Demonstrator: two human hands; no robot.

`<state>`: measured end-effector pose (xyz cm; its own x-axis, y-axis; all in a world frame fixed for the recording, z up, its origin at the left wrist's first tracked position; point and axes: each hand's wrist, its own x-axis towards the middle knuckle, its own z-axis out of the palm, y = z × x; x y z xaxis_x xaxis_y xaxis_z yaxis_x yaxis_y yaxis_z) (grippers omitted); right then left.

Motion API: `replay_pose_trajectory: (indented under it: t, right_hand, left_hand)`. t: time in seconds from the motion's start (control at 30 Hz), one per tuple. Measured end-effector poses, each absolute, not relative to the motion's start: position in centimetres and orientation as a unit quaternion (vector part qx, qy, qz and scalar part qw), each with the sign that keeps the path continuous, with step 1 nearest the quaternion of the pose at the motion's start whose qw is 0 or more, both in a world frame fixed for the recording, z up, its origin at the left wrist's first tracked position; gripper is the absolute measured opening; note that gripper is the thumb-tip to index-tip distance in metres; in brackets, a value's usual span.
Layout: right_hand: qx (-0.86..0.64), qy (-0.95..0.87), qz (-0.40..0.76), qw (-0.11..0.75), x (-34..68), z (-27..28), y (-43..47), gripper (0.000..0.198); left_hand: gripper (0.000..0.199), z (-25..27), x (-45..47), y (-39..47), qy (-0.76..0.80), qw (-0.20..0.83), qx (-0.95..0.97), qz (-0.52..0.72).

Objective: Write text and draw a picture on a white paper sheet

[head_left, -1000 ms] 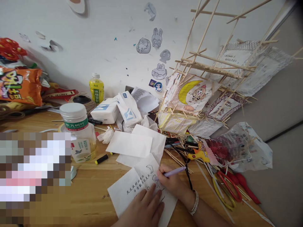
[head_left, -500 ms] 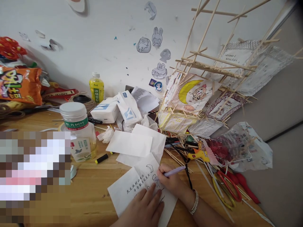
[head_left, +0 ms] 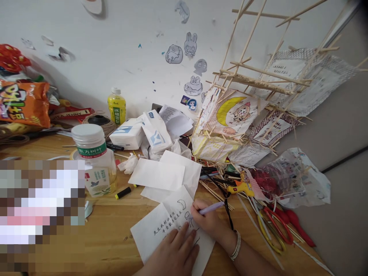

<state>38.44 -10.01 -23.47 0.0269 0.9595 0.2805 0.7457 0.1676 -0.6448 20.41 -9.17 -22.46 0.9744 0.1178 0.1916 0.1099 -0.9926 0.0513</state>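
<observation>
A white sheet of paper [head_left: 152, 230] lies on the wooden table, bearing handwritten characters, a crescent moon and a partly drawn figure in dark lines. My right hand [head_left: 208, 220], with a bracelet at the wrist, grips a light purple pen [head_left: 212, 208]; its tip is at the figure, largely hidden by my fingers. My left hand [head_left: 175, 251] lies flat with fingers spread, pressing on the lower part of the sheet and covering some of the drawing. Beyond it, blank white papers [head_left: 156, 174] overlap the sheet's top edge.
On the left stand a clear jar with a white lid [head_left: 89, 134] and a yellow bottle [head_left: 117, 105]. A black marker [head_left: 123, 192] lies nearby. To the right are a yellow glue gun [head_left: 241, 188], red-handled scissors [head_left: 277, 226] and a stick frame with decorated paper panels [head_left: 232, 113].
The figure has slightly more dark line at its head. Both hands stay almost in place, and the view shifts very slightly.
</observation>
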Motion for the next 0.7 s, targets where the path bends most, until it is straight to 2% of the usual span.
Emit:
replay_pose_trajectory:
  t: [0.7]
  right_hand:
    - [-0.634, -0.662, 0.144, 0.372, 38.12, -23.11, -10.05, 0.024]
  left_hand:
    - [0.033, -22.60, 20.40, -9.24, 0.058, 0.006, 0.992, 0.115]
